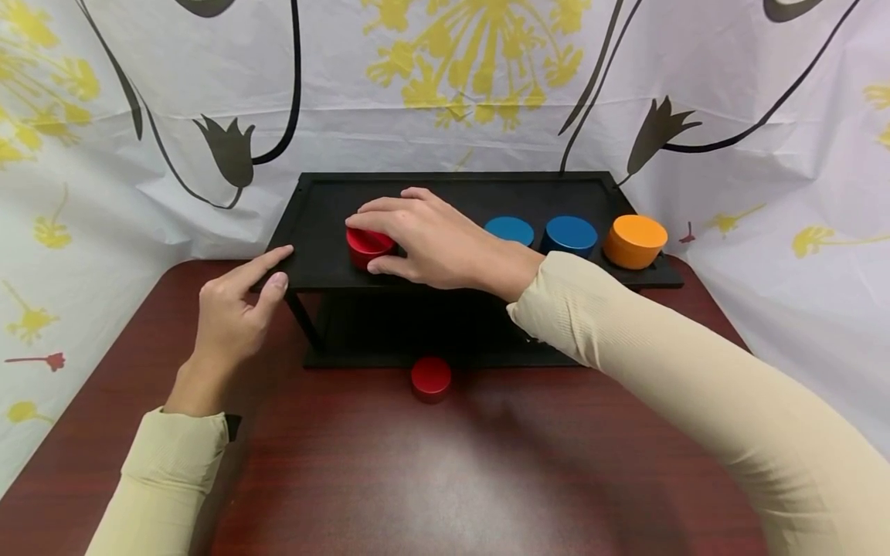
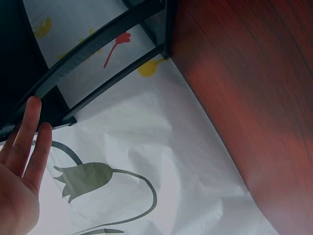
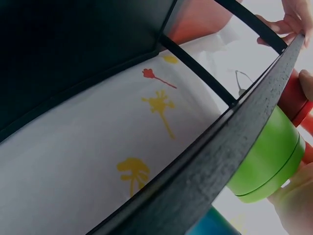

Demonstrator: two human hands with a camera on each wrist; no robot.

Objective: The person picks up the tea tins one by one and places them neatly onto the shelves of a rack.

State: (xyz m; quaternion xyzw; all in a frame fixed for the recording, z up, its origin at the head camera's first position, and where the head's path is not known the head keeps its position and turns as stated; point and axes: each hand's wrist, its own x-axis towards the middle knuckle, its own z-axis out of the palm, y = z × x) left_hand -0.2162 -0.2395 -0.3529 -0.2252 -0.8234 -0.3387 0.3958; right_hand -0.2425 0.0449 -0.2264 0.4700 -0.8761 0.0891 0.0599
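Note:
On the left part of a black two-tier shelf's top (image 1: 320,232) stands a red round tin (image 1: 367,249). My right hand (image 1: 438,239) grips it from above, fingers over the far side and thumb at the near side. Beside that tin, a green round tin (image 3: 269,156) shows in the right wrist view; in the head view my hand hides it. My left hand (image 1: 232,309) rests its extended fingers on the shelf's left front corner and holds nothing. A short red round piece (image 1: 431,378), lid or tin I cannot tell, lies on the table before the shelf.
Farther right on the shelf top stand a light blue tin (image 1: 510,230), a dark blue tin (image 1: 570,235) and an orange tin (image 1: 635,242). The shelf stands on a reddish-brown table (image 1: 389,479). A white patterned cloth (image 1: 445,139) hangs behind and at both sides.

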